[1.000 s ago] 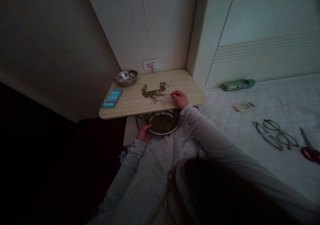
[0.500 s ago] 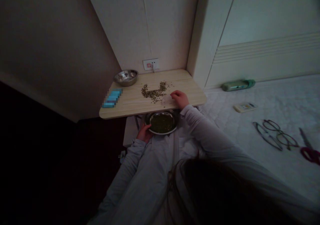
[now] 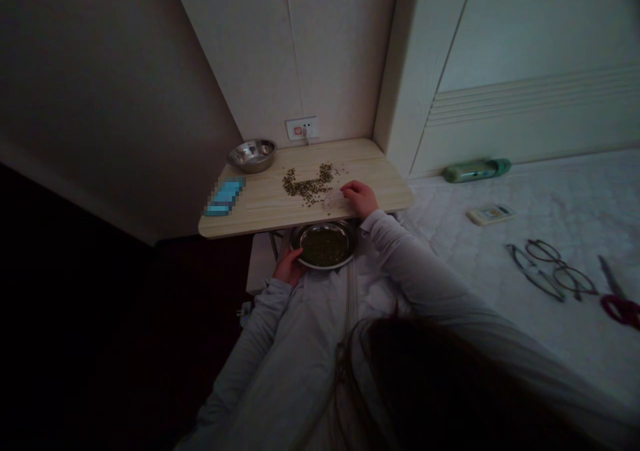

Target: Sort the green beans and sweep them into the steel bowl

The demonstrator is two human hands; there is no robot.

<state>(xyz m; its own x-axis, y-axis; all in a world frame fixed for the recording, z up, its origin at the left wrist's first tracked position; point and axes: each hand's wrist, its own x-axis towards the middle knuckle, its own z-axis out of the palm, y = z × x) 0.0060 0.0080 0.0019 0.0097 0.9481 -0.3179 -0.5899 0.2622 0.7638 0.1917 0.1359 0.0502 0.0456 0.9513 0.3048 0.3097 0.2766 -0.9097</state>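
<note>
My left hand (image 3: 290, 267) grips the left rim of a round metal bowl (image 3: 353, 245), thumb over the edge. The bowl sits at my lap, just under the table's front edge, with greenish small grains or seeds (image 3: 325, 246) inside. My right hand (image 3: 361, 198) rests over the table's right front, fingers pinched on a thin, clear piece with faint pinkish marks (image 3: 334, 201), perhaps plastic. Left of it, small dark green-brown seeds (image 3: 307, 189) lie scattered in a curved patch on the wooden tabletop (image 3: 265, 204). Too small to tell is what kind they are.
On the table's left stand a shiny metal bowl (image 3: 253, 156) and a pixelated blue phone-like object (image 3: 225, 197). A wall socket (image 3: 302, 129) with a plug is behind. On the white bed lie a green bottle (image 3: 475, 170), a remote (image 3: 490, 215), eyeglasses (image 3: 550, 264) and red-handled scissors (image 3: 620, 309).
</note>
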